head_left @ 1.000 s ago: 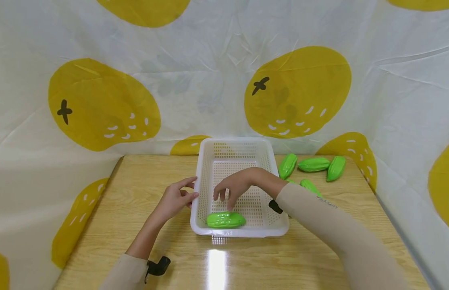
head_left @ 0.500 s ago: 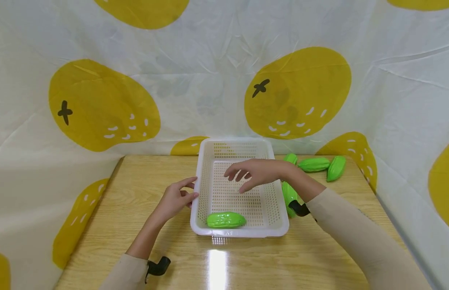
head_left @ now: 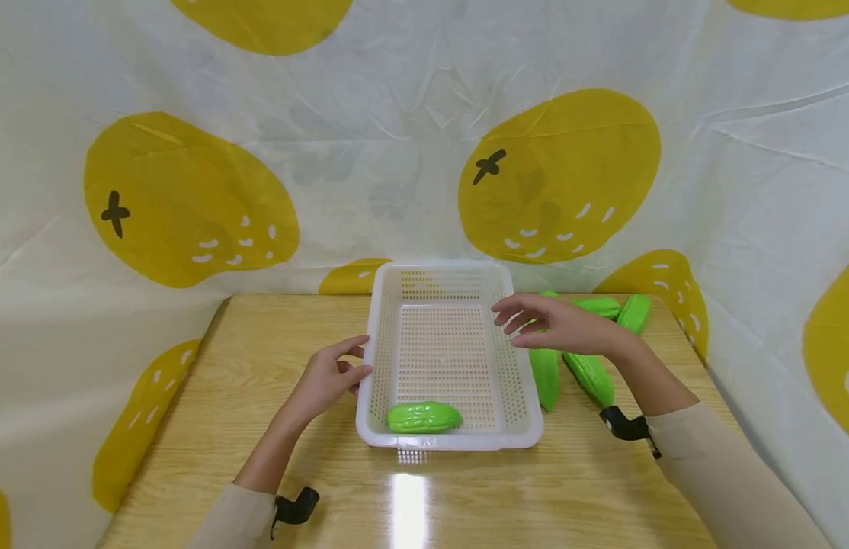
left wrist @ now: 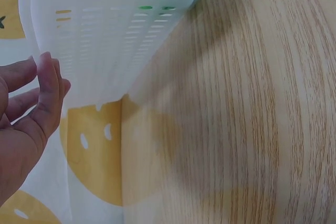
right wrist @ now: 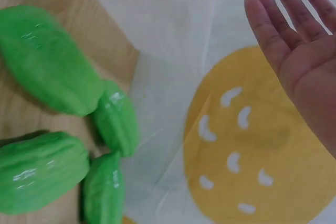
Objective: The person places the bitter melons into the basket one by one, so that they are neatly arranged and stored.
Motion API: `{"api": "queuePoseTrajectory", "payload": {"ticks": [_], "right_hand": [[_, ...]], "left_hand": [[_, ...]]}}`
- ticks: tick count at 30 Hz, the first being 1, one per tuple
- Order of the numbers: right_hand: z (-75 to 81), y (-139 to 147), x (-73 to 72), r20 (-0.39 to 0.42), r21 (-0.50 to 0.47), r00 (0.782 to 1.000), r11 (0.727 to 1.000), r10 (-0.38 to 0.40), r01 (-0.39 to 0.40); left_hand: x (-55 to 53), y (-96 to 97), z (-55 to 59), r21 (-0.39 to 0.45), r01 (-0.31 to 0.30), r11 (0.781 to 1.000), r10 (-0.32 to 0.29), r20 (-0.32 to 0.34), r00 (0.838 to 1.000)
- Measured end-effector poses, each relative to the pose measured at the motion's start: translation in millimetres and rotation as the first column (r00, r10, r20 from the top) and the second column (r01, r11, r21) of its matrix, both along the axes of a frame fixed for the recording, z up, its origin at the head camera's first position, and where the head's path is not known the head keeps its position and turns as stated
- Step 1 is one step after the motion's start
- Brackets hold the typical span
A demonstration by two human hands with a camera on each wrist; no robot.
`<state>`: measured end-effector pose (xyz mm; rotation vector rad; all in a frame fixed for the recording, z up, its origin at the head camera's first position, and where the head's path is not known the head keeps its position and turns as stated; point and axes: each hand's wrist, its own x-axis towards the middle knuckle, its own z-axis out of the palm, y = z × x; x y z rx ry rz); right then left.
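My left hand (head_left: 325, 377) holds the left rim of a white perforated plastic basket (head_left: 370, 396), thumb and index fingertips at its edge. In the left wrist view the fingers (left wrist: 47, 85) lie against the rim. Inside the basket's near left corner lies a bright green, ribbed bitter melon (head_left: 424, 418). My right hand (head_left: 558, 326) hovers over the basket's right rim, palm down and holding nothing, fingers loosely extended. Below it are more bitter melons, one (head_left: 546, 381) right beside the basket and another (head_left: 591, 377) farther right.
More bitter melons lie at the back right, including one near the table's far corner (head_left: 633, 313). The basket stands on a wooden table (head_left: 287, 324) close to a hanging white cloth (head_left: 370, 183) printed with yellow fruit. A black wrist camera mount (head_left: 297, 505) is on the left sleeve.
My right hand has let go of the bitter melon in the basket, lifted, and moved right toward the melons outside. The left hand stays at the rim.
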<state>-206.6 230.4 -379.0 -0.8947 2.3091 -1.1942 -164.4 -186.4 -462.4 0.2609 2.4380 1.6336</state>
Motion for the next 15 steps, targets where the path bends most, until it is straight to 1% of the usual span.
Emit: {"api": "queuePoseTrajectory", "payload": {"ticks": [3,7,9,12,15], "right_hand": [[-6.9,15.4,6.0,-0.001,-0.037,0.999,0.998,-0.05,0.05],[-15.1,36.0,14.8,-0.017,-0.056,0.994,0.993,-0.109,0.108],[-19.6,45.9,18.2,-0.03,-0.053,0.988,0.987,-0.15,0.149],[-29.0,60.8,22.3,-0.056,-0.031,0.973,0.974,-0.224,0.223],[-41.2,75.2,27.3,-0.089,0.002,0.947,0.95,-0.309,0.311]], "left_hand": [[1.4,-0.8,1.4,0.006,-0.01,1.0,0.01,0.006,1.0],[3.6,-0.7,2.9,0.006,-0.012,1.0,0.012,0.012,1.0],[4.0,-0.5,2.9,0.001,-0.013,1.0,0.013,0.01,1.0],[3.6,0.2,2.6,0.0,-0.016,1.0,0.016,0.003,1.0],[2.4,0.7,1.8,-0.006,-0.008,1.0,0.008,-0.003,1.0]]}}
